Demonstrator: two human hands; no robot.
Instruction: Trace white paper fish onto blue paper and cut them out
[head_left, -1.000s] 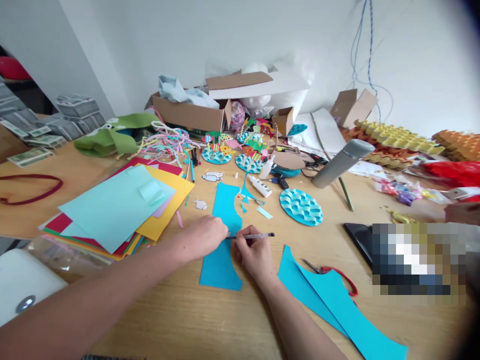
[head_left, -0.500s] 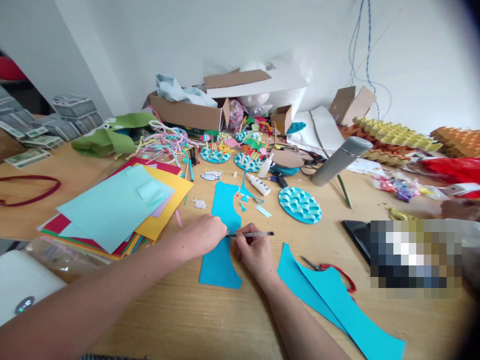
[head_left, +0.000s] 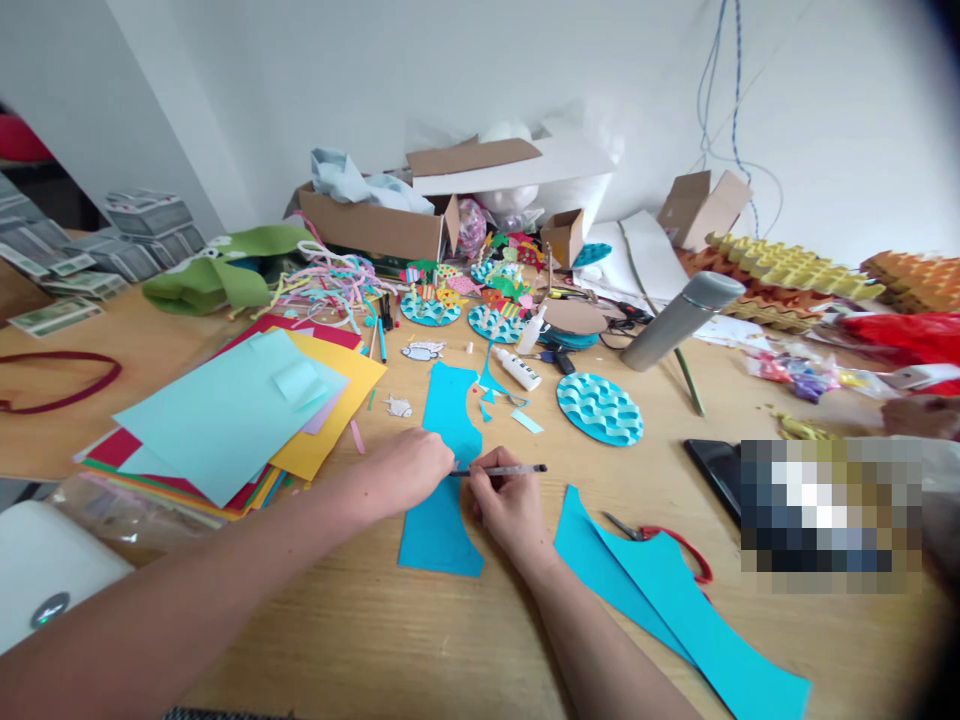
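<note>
The right hand (head_left: pixel 511 505) grips a pen (head_left: pixel 525 469) over blue card (head_left: pixel 451 402). The left hand (head_left: pixel 417 467) curls on it, fingertips hidden; its grasp I cannot tell.

One head-worn camera looks forward and down over the table (head_left: pixel 337 630), near enough that the left forearm (head_left: pixel 187 600) enters at the lower left, the right forearm (head_left: pixel 596 640) right of bottom centre, left hand (head_left: pixel 412 468) and right hand (head_left: pixel 511 502) mid-frame, a wall (head_left: pixel 525 60) filling the top
</note>
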